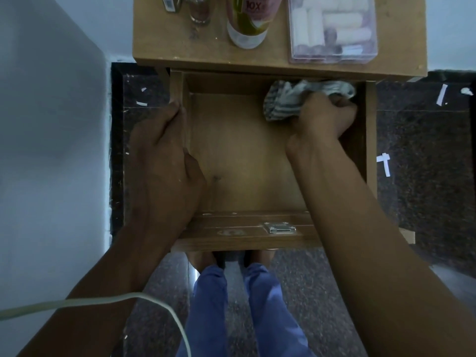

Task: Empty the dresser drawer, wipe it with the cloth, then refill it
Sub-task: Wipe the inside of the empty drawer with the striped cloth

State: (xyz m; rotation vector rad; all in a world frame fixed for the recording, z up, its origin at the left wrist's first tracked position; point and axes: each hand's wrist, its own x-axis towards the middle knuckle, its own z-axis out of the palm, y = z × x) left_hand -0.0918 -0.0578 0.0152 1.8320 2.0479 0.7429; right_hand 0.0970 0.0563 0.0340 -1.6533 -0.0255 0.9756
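Note:
The wooden drawer [242, 161] stands pulled out below the dresser top [206, 52], and its bare bottom shows nothing lying in it. My right hand [324, 119] grips a striped grey-and-white cloth [291, 99] and holds it against the drawer's far right corner. My left hand [164, 155] grips the drawer's left side wall, thumb inside and fingers outside. A metal lock plate [279, 227] sits on the drawer's front panel, nearest to me.
On the dresser top stand a bottle [247, 24], a glass [199, 11], a clear plastic box of white rolls [332, 29] and a metal item [171, 3] at the back left. A white cable [103, 302] crosses my left forearm. Dark speckled floor lies around; a wall stands at left.

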